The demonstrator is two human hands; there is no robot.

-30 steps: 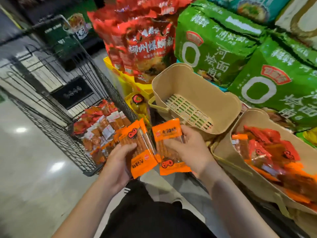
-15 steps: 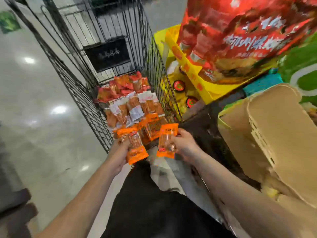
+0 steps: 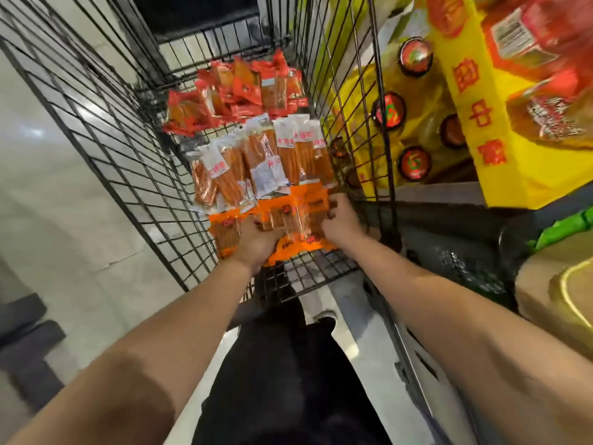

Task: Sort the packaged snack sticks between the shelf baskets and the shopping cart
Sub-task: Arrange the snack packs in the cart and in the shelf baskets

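Observation:
Both my hands reach into the near end of the black wire shopping cart (image 3: pixel 128 139). My left hand (image 3: pixel 256 244) grips an orange pack of snack sticks (image 3: pixel 224 232) and lies on the orange pile. My right hand (image 3: pixel 341 220) pinches another orange pack (image 3: pixel 313 203) by its right edge, fingers curled. On the cart floor the packs lie in rows: orange ones nearest, white-labelled packs (image 3: pixel 256 155) in the middle, red packs (image 3: pixel 237 91) at the far end. A tan shelf basket (image 3: pixel 561 284) shows blurred at the right edge.
Right of the cart stands a yellow display box (image 3: pixel 481 130) with red bags above it, and bottles with red caps (image 3: pixel 414 162) beside the cart's wire wall. A pale tiled floor (image 3: pixel 64 203) lies to the left. My dark trousers are below.
I have turned from the shelf baskets to the cart. Both hands carried their orange packs forward and down, from outside the cart's near end onto the orange pile inside.

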